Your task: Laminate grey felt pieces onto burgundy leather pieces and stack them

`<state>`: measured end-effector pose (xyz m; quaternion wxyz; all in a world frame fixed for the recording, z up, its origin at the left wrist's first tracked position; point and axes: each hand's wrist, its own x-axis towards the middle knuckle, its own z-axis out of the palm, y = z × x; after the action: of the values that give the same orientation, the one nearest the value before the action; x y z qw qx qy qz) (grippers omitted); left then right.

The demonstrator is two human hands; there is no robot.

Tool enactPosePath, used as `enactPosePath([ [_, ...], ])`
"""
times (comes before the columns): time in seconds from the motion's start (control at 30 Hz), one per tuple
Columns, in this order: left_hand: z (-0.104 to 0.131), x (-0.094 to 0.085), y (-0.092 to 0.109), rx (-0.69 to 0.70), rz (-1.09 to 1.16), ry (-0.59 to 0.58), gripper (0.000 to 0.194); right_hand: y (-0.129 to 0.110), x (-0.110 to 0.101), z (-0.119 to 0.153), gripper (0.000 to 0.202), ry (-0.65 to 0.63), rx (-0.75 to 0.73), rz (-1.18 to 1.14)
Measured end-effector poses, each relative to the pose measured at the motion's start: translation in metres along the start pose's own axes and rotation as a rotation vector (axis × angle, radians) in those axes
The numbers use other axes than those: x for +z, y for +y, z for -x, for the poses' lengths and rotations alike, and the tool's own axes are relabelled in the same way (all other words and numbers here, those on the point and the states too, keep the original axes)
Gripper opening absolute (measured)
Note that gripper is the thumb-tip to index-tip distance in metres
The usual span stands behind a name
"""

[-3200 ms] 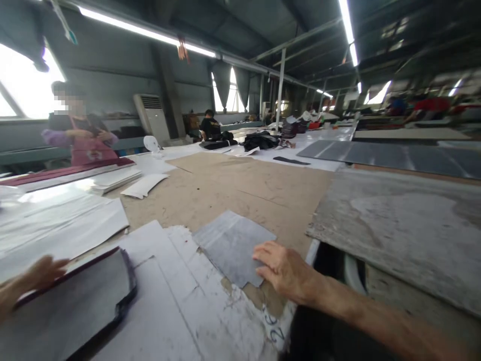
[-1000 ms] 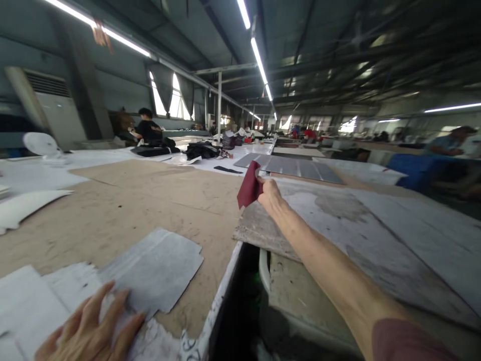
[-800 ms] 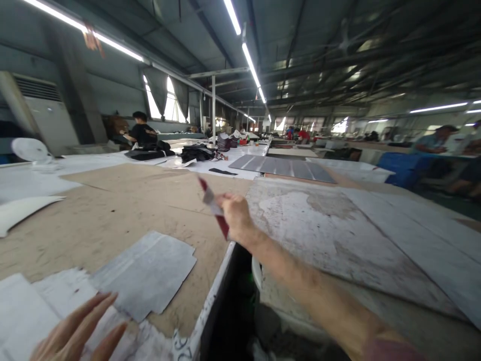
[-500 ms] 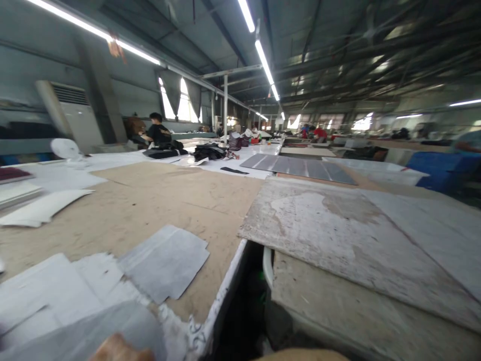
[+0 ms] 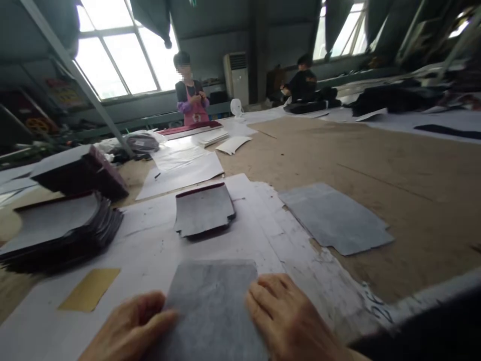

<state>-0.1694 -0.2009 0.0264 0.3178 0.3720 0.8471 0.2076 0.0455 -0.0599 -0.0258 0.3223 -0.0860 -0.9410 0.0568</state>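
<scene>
Dark red and black edges show on a tall pile (image 5: 56, 228) of floppy pieces at the far left, with a pale gray piece on top. A dark block-shaped stack (image 5: 84, 170) with a white top is just behind it. In front of the pile, a yellow-brown card (image 5: 89, 290) lies flat on white paper (image 5: 145, 250).

Next comes the left hand (image 5: 135, 321), half curled, with its thumb at the left edge of a gray sheet (image 5: 216, 301). Across the table, a person in a pink apron (image 5: 196, 108) stands. A small pile (image 5: 205, 210) with a dark red back edge sits on the white paper, just past the gray sheet. The gray sheet is between the two hands, close to the wearer. The right hand (image 5: 289, 311) has bent fingers, close together, on its right edge. Its thumb is hidden and the left hand is blurry, so I cannot tell if either one pinches the sheet.

Farther right, another gray sheet (image 5: 334, 218) with notched corners lies on the brown table cover (image 5: 424, 220).
</scene>
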Motion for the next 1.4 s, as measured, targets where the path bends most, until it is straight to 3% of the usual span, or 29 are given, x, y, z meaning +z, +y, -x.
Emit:
enactPosePath([
  [0.07,-0.007,-0.005,0.005,0.157,-0.246,0.311,0.033,-0.003,0.002,0.000,0.030,0.022,-0.014,0.009],
  [0.1,-0.013,-0.002,0.009,0.271,-0.308,0.396,0.032,-0.004,0.003,0.000,0.031,0.027,-0.015,0.003],
  [0.13,-0.019,0.003,0.013,0.396,-0.328,0.411,0.031,-0.005,0.003,0.000,0.032,0.026,-0.013,-0.006],
  [0.2,-0.033,0.017,0.024,0.614,-0.311,0.304,0.030,-0.004,0.001,0.000,0.034,0.014,-0.011,-0.029],
  [0.27,-0.047,0.031,0.040,0.708,-0.334,0.233,0.029,-0.001,-0.001,0.000,0.036,-0.005,-0.012,-0.044],
  [0.37,-0.061,0.043,0.062,0.683,-0.398,0.197,0.023,0.003,-0.003,0.001,0.037,-0.010,-0.027,-0.051],
  [0.5,-0.068,0.042,0.076,0.591,-0.370,0.129,0.018,0.006,-0.005,0.001,0.035,-0.021,-0.011,-0.066],
  [0.67,-0.072,0.045,0.067,0.669,-0.149,0.135,0.010,0.005,-0.003,0.001,0.034,0.011,0.017,-0.089],
  [0.8,-0.072,0.052,0.059,0.788,-0.048,0.135,0.020,0.004,0.000,0.002,0.034,0.056,0.042,-0.097],
  [1.07,-0.072,0.051,0.052,1.178,-0.236,0.325,0.025,0.005,0.001,0.002,0.030,0.060,0.029,-0.050],
  [1.2,-0.079,0.049,0.049,1.325,-0.271,0.279,0.027,0.004,0.003,0.004,0.030,0.056,0.027,-0.043],
  [1.4,-0.083,0.048,0.050,1.355,-0.324,0.202,0.031,0.002,0.000,0.002,0.030,0.065,0.010,-0.016],
])
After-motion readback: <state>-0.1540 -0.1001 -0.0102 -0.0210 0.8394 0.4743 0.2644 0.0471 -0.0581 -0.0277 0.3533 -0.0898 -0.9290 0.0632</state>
